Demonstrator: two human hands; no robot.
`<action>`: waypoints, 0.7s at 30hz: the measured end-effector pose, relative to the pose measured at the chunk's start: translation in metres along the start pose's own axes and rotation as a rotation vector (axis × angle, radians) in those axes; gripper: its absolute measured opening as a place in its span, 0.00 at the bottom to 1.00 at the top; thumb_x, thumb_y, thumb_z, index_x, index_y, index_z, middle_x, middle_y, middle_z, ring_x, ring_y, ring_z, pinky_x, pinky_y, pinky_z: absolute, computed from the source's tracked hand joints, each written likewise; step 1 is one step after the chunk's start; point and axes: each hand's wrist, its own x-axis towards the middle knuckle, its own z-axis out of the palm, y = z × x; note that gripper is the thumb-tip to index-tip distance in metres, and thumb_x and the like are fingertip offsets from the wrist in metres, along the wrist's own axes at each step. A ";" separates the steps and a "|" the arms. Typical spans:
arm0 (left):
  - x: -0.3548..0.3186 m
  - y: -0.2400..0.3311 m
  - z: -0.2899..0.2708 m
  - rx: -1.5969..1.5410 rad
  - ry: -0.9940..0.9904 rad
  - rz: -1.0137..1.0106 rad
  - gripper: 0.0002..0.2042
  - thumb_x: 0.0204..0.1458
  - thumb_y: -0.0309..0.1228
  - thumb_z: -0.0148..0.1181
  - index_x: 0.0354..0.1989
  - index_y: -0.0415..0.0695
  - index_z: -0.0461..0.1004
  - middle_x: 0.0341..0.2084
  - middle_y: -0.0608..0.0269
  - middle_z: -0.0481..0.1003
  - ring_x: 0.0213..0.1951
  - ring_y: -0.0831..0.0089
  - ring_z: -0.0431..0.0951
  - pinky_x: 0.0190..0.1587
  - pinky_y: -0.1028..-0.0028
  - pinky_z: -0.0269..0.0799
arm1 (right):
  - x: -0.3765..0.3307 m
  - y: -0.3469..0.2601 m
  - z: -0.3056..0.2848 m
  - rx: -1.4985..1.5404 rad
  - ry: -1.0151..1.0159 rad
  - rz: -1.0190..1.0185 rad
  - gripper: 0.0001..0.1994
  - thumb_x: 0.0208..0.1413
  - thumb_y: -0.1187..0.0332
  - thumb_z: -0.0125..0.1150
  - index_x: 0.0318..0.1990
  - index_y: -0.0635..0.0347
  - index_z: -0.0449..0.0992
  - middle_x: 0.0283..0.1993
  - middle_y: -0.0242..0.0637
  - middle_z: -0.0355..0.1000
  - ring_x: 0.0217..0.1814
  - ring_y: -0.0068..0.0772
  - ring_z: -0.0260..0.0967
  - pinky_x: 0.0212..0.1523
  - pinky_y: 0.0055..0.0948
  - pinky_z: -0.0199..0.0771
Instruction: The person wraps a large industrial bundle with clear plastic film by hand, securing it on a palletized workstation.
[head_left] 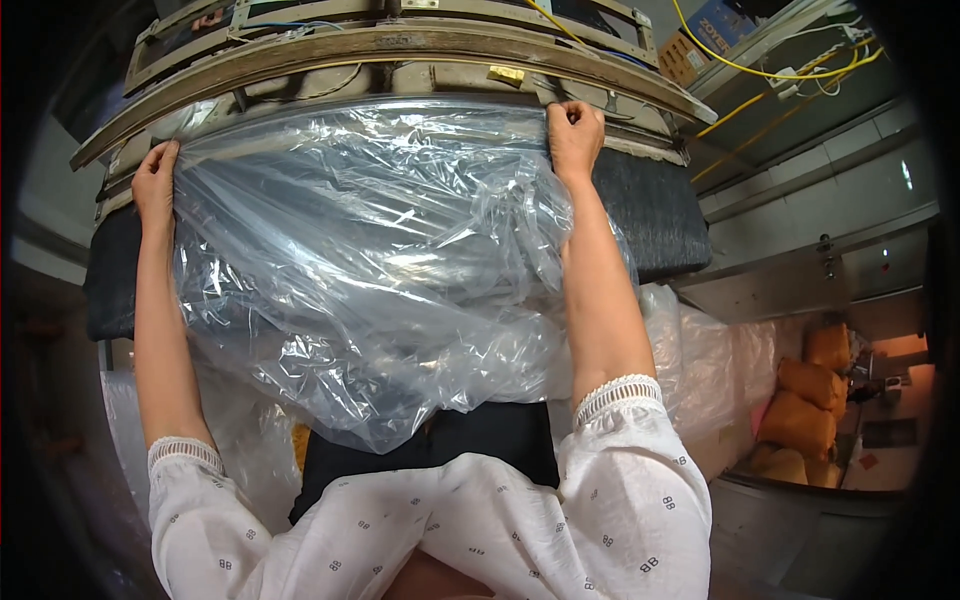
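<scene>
Clear plastic film (pixel 390 250): thin, colourless, glossy, see-through. Single sheet or flattened bag, cannot tell. Upper edge drawn nearly straight from side to side; its left end is pinched in the left hand (pixel 156 182), its right end in the right hand (pixel 577 142). Long slanting creases run down from the upper left; the right side is bunched into finer crumples with bright glints. Body drapes over the black padded desk (pixel 655 212), whose dark surface shows through. Lower part hangs loose and rumpled, ending in a rounded point over the dark-clothed lap (pixel 490 440).
</scene>
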 end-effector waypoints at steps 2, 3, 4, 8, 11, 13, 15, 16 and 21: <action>0.005 -0.004 -0.004 0.117 -0.005 -0.009 0.12 0.48 0.38 0.61 0.29 0.40 0.74 0.22 0.73 0.68 0.27 0.83 0.64 0.32 0.82 0.60 | -0.002 -0.002 0.000 -0.079 0.036 -0.019 0.09 0.40 0.68 0.58 0.28 0.62 0.70 0.35 0.44 0.62 0.36 0.44 0.62 0.41 0.36 0.63; 0.006 -0.005 -0.007 0.237 -0.009 -0.015 0.13 0.47 0.39 0.62 0.24 0.40 0.72 0.18 0.74 0.64 0.24 0.83 0.60 0.28 0.81 0.57 | -0.004 -0.005 0.001 -0.080 0.033 -0.021 0.09 0.40 0.68 0.58 0.28 0.62 0.70 0.35 0.44 0.62 0.36 0.44 0.62 0.41 0.36 0.63; 0.007 -0.007 -0.011 0.237 -0.007 -0.018 0.13 0.47 0.39 0.62 0.24 0.40 0.72 0.18 0.74 0.64 0.24 0.83 0.60 0.28 0.81 0.57 | -0.007 -0.007 0.003 -0.086 0.047 0.009 0.11 0.40 0.68 0.58 0.30 0.62 0.66 0.37 0.45 0.60 0.38 0.46 0.61 0.43 0.37 0.62; 0.005 -0.007 -0.015 0.346 0.011 0.060 0.17 0.46 0.41 0.62 0.19 0.42 0.64 0.17 0.74 0.58 0.22 0.83 0.55 0.25 0.80 0.52 | -0.007 -0.006 0.004 -0.105 0.090 0.032 0.15 0.40 0.68 0.58 0.32 0.65 0.59 0.37 0.47 0.56 0.41 0.48 0.56 0.46 0.37 0.58; 0.004 -0.012 -0.020 0.284 -0.044 0.061 0.17 0.48 0.42 0.60 0.21 0.42 0.64 0.19 0.73 0.59 0.24 0.83 0.56 0.27 0.82 0.53 | -0.001 -0.001 0.004 -0.011 0.165 0.066 0.16 0.40 0.66 0.59 0.30 0.64 0.59 0.36 0.47 0.55 0.42 0.48 0.54 0.47 0.37 0.55; 0.001 -0.006 -0.022 0.234 -0.035 0.037 0.16 0.49 0.41 0.59 0.23 0.42 0.64 0.20 0.73 0.59 0.25 0.82 0.56 0.30 0.82 0.54 | 0.001 0.002 0.005 0.073 0.200 0.139 0.17 0.43 0.62 0.59 0.30 0.64 0.59 0.37 0.47 0.55 0.42 0.46 0.53 0.48 0.37 0.54; -0.002 0.006 -0.021 0.285 -0.056 -0.004 0.17 0.50 0.44 0.57 0.24 0.40 0.66 0.21 0.72 0.61 0.26 0.82 0.57 0.31 0.83 0.55 | 0.003 -0.001 0.001 0.091 0.213 0.149 0.17 0.48 0.59 0.56 0.30 0.65 0.59 0.37 0.47 0.56 0.42 0.45 0.53 0.48 0.37 0.53; -0.006 0.015 -0.017 0.270 -0.030 -0.038 0.18 0.51 0.45 0.55 0.26 0.40 0.67 0.22 0.72 0.62 0.26 0.82 0.58 0.31 0.83 0.56 | 0.003 -0.001 -0.002 0.082 0.215 0.149 0.17 0.48 0.59 0.56 0.30 0.65 0.59 0.37 0.47 0.56 0.42 0.45 0.53 0.48 0.37 0.53; 0.001 0.004 -0.032 0.410 -0.065 0.044 0.23 0.55 0.50 0.45 0.36 0.38 0.69 0.24 0.59 0.68 0.29 0.71 0.65 0.38 0.74 0.62 | 0.008 -0.001 0.000 0.097 0.231 0.153 0.19 0.55 0.55 0.47 0.32 0.67 0.62 0.39 0.51 0.57 0.44 0.48 0.55 0.49 0.39 0.53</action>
